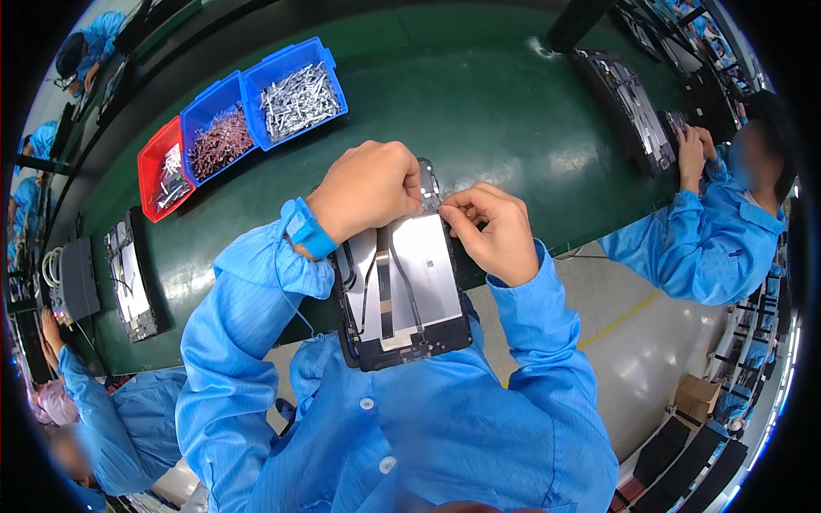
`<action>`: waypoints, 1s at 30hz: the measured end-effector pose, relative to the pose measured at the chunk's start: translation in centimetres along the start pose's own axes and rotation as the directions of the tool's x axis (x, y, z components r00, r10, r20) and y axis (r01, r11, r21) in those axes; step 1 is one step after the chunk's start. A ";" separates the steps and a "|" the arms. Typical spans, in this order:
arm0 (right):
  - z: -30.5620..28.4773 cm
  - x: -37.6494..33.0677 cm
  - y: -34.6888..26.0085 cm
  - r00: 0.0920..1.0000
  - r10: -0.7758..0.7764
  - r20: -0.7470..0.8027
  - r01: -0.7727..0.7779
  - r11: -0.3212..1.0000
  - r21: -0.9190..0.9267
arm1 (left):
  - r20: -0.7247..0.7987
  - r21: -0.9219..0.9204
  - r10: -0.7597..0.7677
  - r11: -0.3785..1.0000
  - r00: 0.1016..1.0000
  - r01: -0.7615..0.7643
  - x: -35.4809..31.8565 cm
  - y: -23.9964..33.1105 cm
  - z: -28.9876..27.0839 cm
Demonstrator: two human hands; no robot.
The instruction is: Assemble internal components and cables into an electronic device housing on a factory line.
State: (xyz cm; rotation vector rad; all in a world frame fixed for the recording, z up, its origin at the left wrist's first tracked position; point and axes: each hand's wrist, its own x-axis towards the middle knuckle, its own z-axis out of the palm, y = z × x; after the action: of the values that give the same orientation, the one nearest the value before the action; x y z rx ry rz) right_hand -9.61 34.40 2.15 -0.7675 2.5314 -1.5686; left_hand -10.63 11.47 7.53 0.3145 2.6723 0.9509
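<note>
Right hand (494, 232) is pinching something tiny at the top edge of the open tablet (402, 291), thumb and fingertips pressed together; can't tell what the bit is. Left hand (369, 190) curls over the top left corner, knuckles up, steadying it, wrist strap (306, 229) showing. The tablet sits tilted against the person's chest at the green bench (479, 111) edge. Looks light and stiff but fragile inside, with thin flat cables, so I'd grip the frame edges only.
</note>
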 end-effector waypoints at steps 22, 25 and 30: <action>-0.3 0.5 -0.9 0.999 0.002 -0.037 -0.003 0.999 -0.032 | -0.036 0.408 -0.020 0.912 0.999 0.033 0.8 3.1 0.6; -1.3 2.0 -3.0 0.999 -0.037 0.015 0.038 0.990 -0.135 | 0.033 0.125 0.146 0.981 0.989 -0.149 0.7 0.4 0.5; -0.6 4.2 -4.4 0.971 -0.238 0.021 0.239 0.966 -0.100 | -0.099 -0.064 0.095 0.993 0.991 -0.102 -1.1 -0.8 1.6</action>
State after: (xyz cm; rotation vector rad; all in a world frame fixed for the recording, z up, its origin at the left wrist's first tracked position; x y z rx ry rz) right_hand -11.78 31.45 7.01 -1.1278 2.6118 -1.5016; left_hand -9.17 11.48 6.04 0.3989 2.7242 1.1120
